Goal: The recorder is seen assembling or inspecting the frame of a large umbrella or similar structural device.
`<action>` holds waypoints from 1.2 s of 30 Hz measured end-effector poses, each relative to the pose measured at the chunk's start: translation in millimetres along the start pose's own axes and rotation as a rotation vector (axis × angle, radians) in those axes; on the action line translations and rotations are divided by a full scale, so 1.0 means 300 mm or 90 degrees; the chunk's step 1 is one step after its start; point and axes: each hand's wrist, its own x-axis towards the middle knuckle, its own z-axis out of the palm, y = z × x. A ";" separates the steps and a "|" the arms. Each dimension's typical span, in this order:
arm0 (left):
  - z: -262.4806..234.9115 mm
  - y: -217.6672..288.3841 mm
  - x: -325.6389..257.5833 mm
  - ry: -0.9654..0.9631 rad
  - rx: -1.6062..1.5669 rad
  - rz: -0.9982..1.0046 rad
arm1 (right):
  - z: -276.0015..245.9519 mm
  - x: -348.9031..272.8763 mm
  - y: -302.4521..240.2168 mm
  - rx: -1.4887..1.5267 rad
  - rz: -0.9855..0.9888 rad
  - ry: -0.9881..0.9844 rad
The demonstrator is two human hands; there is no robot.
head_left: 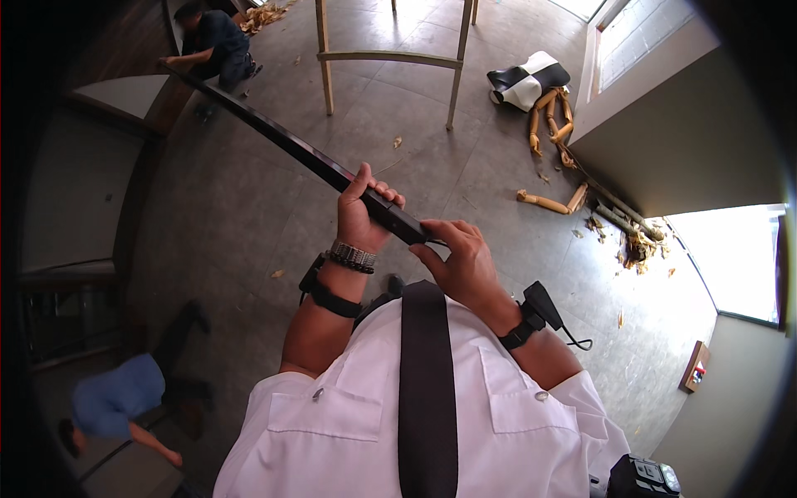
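Observation:
A long, slim black bar (286,139) runs slantwise from the middle of the view to the upper left; its exact kind I cannot tell. My left hand (365,214) is wrapped round it a little way from its near end, thumb along the top. At that near end my right hand (459,261) is closed, with thumb and fingertips on the end. A short dark strand, perhaps a cord, shows under the right fingers. The bar's far end is by the hand of a crouching person (217,46); whether that hand grips it I cannot tell.
A wooden frame on legs (390,56) stands ahead. At the right lie a black-and-white bundle (530,80), jointed wooden mannequin arms (552,202) and dry leaves (643,249) along the wall. Another person in blue (120,388) bends down at the lower left.

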 end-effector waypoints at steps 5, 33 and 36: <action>-0.019 -0.011 -0.003 -0.002 -0.034 -0.004 | 0.019 -0.007 0.012 0.095 0.109 0.000; -0.020 -0.027 -0.014 -0.009 0.027 0.035 | -0.030 -0.005 0.071 0.332 0.244 0.094; -0.037 -0.027 -0.020 -0.008 0.041 0.051 | -0.067 -0.039 -0.015 0.341 0.205 0.085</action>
